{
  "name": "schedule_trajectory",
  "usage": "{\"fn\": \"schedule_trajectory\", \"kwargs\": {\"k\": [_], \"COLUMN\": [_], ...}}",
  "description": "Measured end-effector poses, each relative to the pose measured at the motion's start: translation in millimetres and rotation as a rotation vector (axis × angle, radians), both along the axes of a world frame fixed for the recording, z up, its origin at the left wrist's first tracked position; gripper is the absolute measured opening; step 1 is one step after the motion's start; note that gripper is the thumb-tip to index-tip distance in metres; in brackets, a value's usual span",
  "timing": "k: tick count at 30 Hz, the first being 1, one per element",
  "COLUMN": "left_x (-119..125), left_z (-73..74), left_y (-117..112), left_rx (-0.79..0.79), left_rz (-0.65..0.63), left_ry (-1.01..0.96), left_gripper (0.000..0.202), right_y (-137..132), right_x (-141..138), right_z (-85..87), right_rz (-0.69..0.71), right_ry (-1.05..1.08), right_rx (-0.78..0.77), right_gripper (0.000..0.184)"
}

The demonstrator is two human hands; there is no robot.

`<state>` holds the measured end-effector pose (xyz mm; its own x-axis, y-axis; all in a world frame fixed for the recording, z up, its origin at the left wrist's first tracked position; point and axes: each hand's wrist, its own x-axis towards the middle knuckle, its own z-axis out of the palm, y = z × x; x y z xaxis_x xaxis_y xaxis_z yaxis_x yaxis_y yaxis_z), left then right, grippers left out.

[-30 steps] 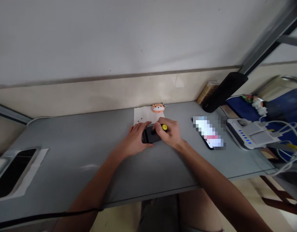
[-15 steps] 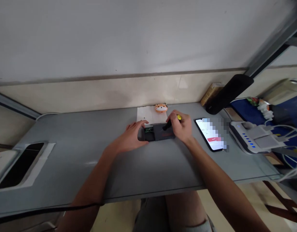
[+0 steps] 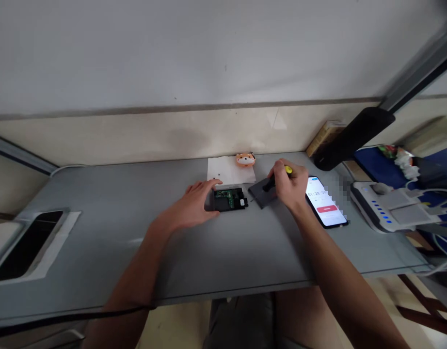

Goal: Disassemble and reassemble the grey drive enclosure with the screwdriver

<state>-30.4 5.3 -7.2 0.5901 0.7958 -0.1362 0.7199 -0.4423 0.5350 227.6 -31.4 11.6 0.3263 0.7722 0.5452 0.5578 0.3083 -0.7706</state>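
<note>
A small black electronic device (image 3: pixel 229 199) lies on the grey table with its green circuit board exposed. My left hand (image 3: pixel 194 206) grips its left end between thumb and fingers. To the right, a dark grey cover (image 3: pixel 259 195) sits apart from the device, slightly turned. My right hand (image 3: pixel 291 184) is closed around a black screwdriver with a yellow end (image 3: pixel 288 170), its shaft over the cover. The fingers hide part of the cover's right side, so I cannot tell whether they grip it too.
Behind the device lie a white paper (image 3: pixel 227 170) and an orange animal-faced case (image 3: pixel 245 159). A lit phone (image 3: pixel 327 206) is beside my right wrist, near a power strip (image 3: pixel 376 208) with cables. A black cylinder (image 3: pixel 354 138) leans at the back right. Another phone (image 3: pixel 29 245) lies far left.
The grey cover has come off the device and moved right with my right hand, exposing more of the circuit board. My left hand stays at the device's left end.
</note>
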Motion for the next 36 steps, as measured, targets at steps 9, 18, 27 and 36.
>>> {"fn": "schedule_trajectory", "kwargs": {"k": [9, 18, 27, 36], "left_x": [12.0, 23.9, 30.6, 14.2], "left_z": [-7.2, -21.7, -27.1, -20.7], "left_y": [-0.3, 0.4, -2.7, 9.2], "left_rx": [0.133, 0.256, 0.316, 0.386], "left_rz": [-0.135, -0.175, -0.199, 0.087], "left_ry": [-0.076, -0.12, -0.115, -0.414], "left_gripper": [0.063, 0.048, 0.036, 0.022], "right_y": [-0.9, -2.3, 0.6, 7.8], "right_x": [-14.5, -19.4, -19.7, -22.1], "right_z": [-10.9, -13.9, -17.5, -24.5], "right_rz": [0.117, 0.114, 0.149, 0.279], "right_ry": [-0.106, -0.197, -0.183, -0.036], "right_rx": [0.086, 0.155, 0.086, 0.163], "right_gripper": [0.044, 0.042, 0.037, 0.018]}}
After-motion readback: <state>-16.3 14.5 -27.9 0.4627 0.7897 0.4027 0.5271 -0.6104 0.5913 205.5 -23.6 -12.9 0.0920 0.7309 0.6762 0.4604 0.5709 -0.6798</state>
